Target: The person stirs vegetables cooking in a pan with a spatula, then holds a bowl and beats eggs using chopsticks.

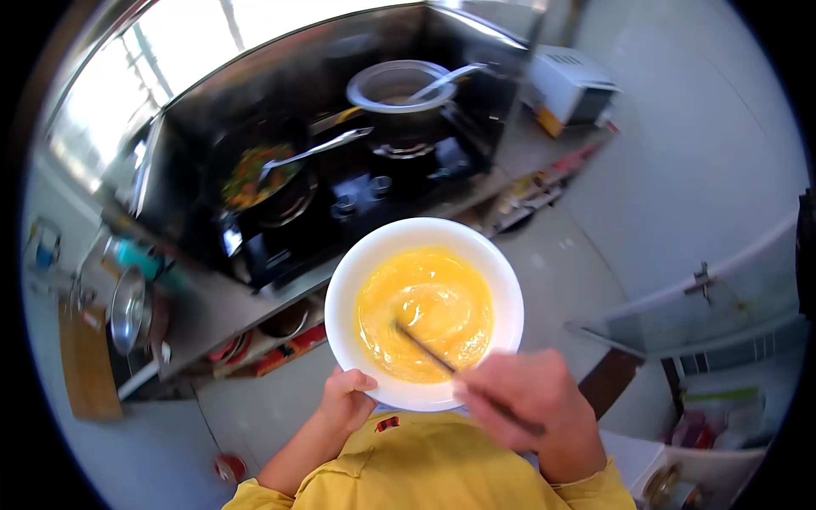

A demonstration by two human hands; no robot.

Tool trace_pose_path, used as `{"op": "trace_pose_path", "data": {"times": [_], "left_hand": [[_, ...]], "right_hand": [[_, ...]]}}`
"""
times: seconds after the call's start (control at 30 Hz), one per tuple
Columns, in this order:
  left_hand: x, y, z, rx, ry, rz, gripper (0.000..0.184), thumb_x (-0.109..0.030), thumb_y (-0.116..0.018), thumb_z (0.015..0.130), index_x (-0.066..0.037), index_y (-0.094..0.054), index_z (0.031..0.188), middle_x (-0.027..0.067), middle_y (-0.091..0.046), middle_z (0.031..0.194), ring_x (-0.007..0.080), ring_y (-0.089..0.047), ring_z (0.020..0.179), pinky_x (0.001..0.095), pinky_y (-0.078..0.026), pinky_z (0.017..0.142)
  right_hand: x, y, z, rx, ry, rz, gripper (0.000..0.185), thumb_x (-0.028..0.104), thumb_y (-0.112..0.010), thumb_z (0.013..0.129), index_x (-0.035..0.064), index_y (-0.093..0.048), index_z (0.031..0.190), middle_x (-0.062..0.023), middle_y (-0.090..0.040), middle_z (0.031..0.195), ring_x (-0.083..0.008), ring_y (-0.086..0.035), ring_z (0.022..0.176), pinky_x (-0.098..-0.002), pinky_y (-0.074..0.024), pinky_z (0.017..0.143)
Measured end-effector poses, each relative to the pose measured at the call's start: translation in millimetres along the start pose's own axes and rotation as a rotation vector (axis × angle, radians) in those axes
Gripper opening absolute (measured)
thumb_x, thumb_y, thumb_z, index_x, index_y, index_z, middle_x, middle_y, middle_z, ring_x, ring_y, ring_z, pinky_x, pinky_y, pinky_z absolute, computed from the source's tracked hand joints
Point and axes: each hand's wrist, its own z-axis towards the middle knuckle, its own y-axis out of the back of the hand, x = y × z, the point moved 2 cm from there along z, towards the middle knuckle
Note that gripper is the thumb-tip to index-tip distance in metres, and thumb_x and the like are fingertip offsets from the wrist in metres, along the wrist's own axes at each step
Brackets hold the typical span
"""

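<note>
A white bowl (508, 293) of yellow beaten egg (425, 314) is held in front of my yellow shirt. My left hand (347, 399) grips the bowl's lower left rim, with the thumb on the edge. Over the lower right rim, my right hand (523, 399) is closed around dark chopsticks (427, 350), slightly blurred by motion. Their tips dip into the egg left of the bowl's middle, and the liquid shows swirl marks.
Beyond the bowl is a black stove (357, 191) with a wok of chopped vegetables (255, 177), its ladle (319, 149), and a lidless pot (361, 89). A metal basin (127, 311) and wooden board (87, 365) are at left. A white appliance (571, 76) stands back right.
</note>
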Motion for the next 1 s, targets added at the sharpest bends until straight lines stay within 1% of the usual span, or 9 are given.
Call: {"op": "trace_pose_path", "data": {"times": [0.17,0.27,0.53,0.6,0.67,0.77,0.87,0.93,1.0], "left_hand": [[33,-76,54,0.147,0.178,0.091,0.065,-0.006,-0.051,0.062,0.005,-0.045,0.126,0.0197,-0.054,0.123,0.035,-0.054,0.112,0.0439,-0.044,0.099],[55,-119,89,0.243,0.313,0.16,0.066,-0.008,-0.052,0.061,0.005,-0.046,0.125,0.0198,-0.054,0.123,0.0347,-0.054,0.112,0.0438,-0.044,0.099],[101,-216,172,0.51,0.604,0.314,0.067,-0.01,-0.053,0.061,0.006,-0.045,0.126,0.0206,-0.055,0.121,0.035,-0.055,0.11,0.0437,-0.047,0.093],[110,-241,190,0.558,0.663,0.394,0.067,-0.01,-0.053,0.061,0.006,-0.044,0.126,0.0206,-0.054,0.122,0.0359,-0.054,0.111,0.0457,-0.047,0.094],[122,-266,207,0.651,0.751,0.423,0.066,-0.009,-0.052,0.063,0.006,-0.043,0.126,0.0204,-0.054,0.122,0.0369,-0.054,0.111,0.0475,-0.046,0.095],[136,-303,227,0.755,0.839,0.479,0.064,-0.009,-0.051,0.066,0.006,-0.042,0.128,0.0205,-0.053,0.124,0.0374,-0.054,0.112,0.0484,-0.045,0.097],[150,-328,246,0.833,1.009,0.476,0.064,-0.009,-0.051,0.068,0.006,-0.04,0.129,0.0205,-0.053,0.125,0.0374,-0.054,0.112,0.0493,-0.046,0.096],[160,-345,251,0.877,1.126,0.52,0.057,-0.009,-0.05,0.07,0.005,-0.044,0.126,0.0162,-0.058,0.117,0.0276,-0.059,0.102,0.0371,-0.049,0.085],[171,-360,253,0.91,1.151,0.535,0.056,-0.009,-0.05,0.071,0.006,-0.045,0.125,0.0156,-0.06,0.114,0.0263,-0.06,0.097,0.0354,-0.049,0.08]], "right_hand": [[-11,96,-61,-0.351,-0.376,-0.177,0.015,0.006,-0.073,0.068,0.0026,-0.059,0.064,-0.0069,-0.053,0.051,-0.0165,-0.055,0.042,-0.0237,-0.035,0.043],[-14,121,-91,-0.579,-0.415,0.003,0.015,0.007,-0.074,0.067,0.0026,-0.06,0.064,-0.0063,-0.055,0.052,-0.0168,-0.055,0.044,-0.0246,-0.0341,0.043],[1,169,-135,-0.971,-0.791,-0.312,0.02,-0.001,-0.066,0.077,0.0029,-0.05,0.066,-0.0058,-0.05,0.055,-0.0153,-0.049,0.043,-0.0263,-0.0331,0.042],[-6,174,-127,-0.881,-0.692,-0.365,0.021,0.0,-0.066,0.077,0.0034,-0.049,0.066,-0.0061,-0.048,0.055,-0.0177,-0.05,0.044,-0.0273,-0.0331,0.042],[-19,175,-127,-1.035,-0.783,-0.27,0.02,0.001,-0.066,0.078,0.0032,-0.049,0.068,-0.0063,-0.045,0.055,-0.0192,-0.047,0.044,-0.0281,-0.0325,0.043],[-21,185,-138,-1.256,-0.851,-0.621,0.021,0.0,-0.065,0.077,0.002,-0.047,0.067,-0.0071,-0.043,0.054,-0.02,-0.037,0.044,-0.0278,-0.0307,0.042],[6,182,-135,-1.305,-0.808,-0.587,0.02,-0.001,-0.065,0.076,0.0032,-0.049,0.066,-0.0074,-0.045,0.054,-0.0208,-0.045,0.044,-0.0291,-0.032,0.042],[2,187,-124,-1.21,-0.858,-0.67,0.019,-0.001,-0.066,0.077,0.004,-0.05,0.067,-0.0076,-0.046,0.055,-0.0218,-0.048,0.045,-0.0295,-0.0323,0.042],[-18,196,-128,-1.267,-0.88,-0.647,0.018,0.001,-0.067,0.077,0.004,-0.051,0.069,-0.0072,-0.046,0.055,-0.0226,-0.047,0.045,-0.0307,-0.0332,0.042]]}}
